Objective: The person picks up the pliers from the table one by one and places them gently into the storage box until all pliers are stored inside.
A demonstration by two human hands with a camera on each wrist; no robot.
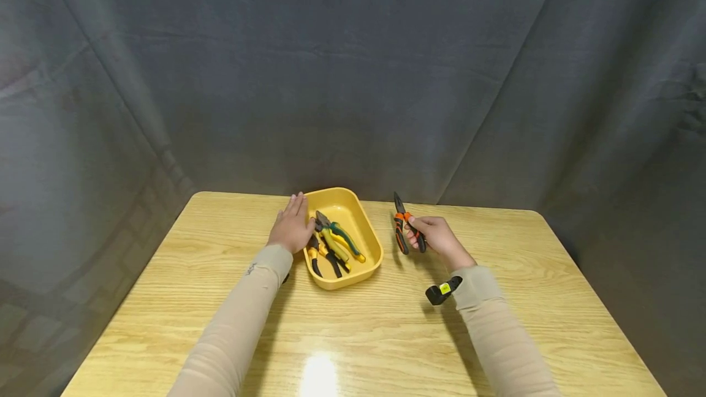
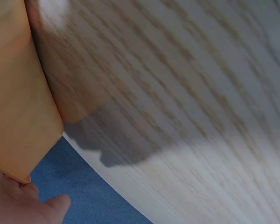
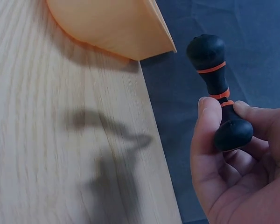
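A staged recording booth, not a lived-in room

Grey cloth backdrop (image 1: 353,78) hangs beyond my hands, closing in the bare wooden surface (image 1: 358,336) under them.

Left wrist view blurred; left hand (image 2: 23,203) cut off, tray (image 2: 14,93) perhaps touched.

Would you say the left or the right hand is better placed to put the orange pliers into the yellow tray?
Probably the right hand: it grips the orange pliers beside the yellow tray. The left hand rests flat on its far rim.
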